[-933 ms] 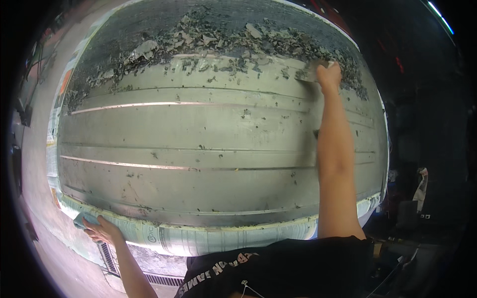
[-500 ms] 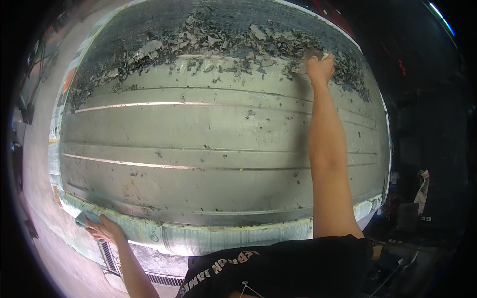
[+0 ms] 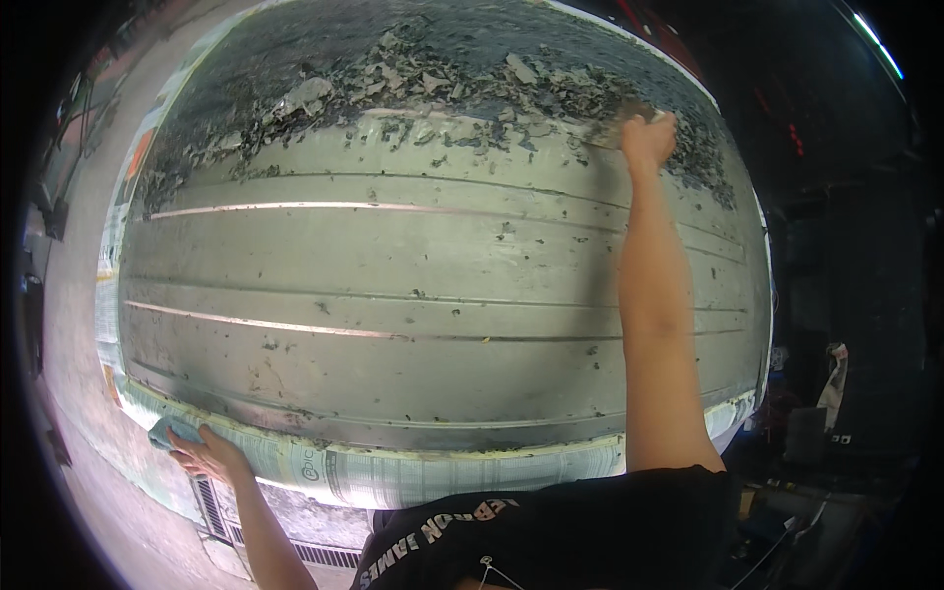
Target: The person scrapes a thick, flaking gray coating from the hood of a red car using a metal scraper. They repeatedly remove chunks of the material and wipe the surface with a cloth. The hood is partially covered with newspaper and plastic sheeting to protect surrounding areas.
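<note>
My right hand (image 3: 649, 143) reaches to the far right of a broad grey-green metal panel (image 3: 374, 251), closed around a flat scraper (image 3: 608, 130) that is partly blurred. The scraper's blade lies against the edge of a band of peeled grey and black flakes (image 3: 393, 79). Down at the near left corner, my left hand (image 3: 216, 457) grips a folded blue-green cloth (image 3: 163, 434), resting on the printed paper (image 3: 393, 475) that covers the panel's near edge. Its fingertips are partly hidden.
Beyond the flakes, a dark rough coating (image 3: 295, 44) covers the panel's far part. Raised ribs (image 3: 275, 206) run across the bare metal, with small crumbs scattered over it. A drain grate (image 3: 329, 556) is in the floor below. Dark equipment stands at the right.
My right hand and the scraper have shifted slightly to the right. The panel sits slightly differently in the picture. My left hand stays at the corner with the cloth.
</note>
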Tool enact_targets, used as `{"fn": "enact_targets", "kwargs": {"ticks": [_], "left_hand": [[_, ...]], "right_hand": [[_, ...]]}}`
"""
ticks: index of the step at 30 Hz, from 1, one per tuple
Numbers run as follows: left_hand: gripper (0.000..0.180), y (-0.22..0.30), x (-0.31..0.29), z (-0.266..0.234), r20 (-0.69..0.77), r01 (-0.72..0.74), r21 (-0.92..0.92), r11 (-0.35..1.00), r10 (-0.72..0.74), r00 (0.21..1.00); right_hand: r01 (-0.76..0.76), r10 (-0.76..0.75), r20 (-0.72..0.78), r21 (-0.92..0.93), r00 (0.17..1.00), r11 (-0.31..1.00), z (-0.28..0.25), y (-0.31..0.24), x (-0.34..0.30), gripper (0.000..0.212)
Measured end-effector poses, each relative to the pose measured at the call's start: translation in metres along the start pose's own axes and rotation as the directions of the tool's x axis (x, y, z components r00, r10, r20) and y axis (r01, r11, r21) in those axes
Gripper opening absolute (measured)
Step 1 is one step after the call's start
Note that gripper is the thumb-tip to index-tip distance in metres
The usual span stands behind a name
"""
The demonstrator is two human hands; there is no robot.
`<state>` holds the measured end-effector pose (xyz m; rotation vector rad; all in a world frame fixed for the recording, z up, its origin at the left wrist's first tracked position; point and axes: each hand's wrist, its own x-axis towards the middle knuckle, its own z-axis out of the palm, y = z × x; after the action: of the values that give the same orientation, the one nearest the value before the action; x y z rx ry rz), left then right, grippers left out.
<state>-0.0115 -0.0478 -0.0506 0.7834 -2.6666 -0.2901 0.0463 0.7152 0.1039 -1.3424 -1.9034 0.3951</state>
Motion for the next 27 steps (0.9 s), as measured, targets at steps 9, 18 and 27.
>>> {"fn": "enact_targets", "kwargs": {"ticks": [9,18,27], "left_hand": [[0.069,0.014,-0.005,-0.009,0.018,0.015,-0.004,1.0,-0.015,1.0],[0.069,0.021,-0.007,-0.011,0.035,0.025,-0.03,0.999,-0.024,0.999],[0.067,0.018,-0.008,-0.009,0.026,0.036,-0.011,0.999,-0.036,0.999]], "right_hand": [[0.106,-0.098,-0.052,0.199,0.994,0.974,0.022,-0.064,0.003,0.047],[0.417,-0.418,0.046,0.02,0.907,0.909,-0.073,-0.054,0.071,0.037],[-0.089,-0.099,0.474,0.36,0.875,0.929,-0.064,0.064,0.044,0.027]]}}
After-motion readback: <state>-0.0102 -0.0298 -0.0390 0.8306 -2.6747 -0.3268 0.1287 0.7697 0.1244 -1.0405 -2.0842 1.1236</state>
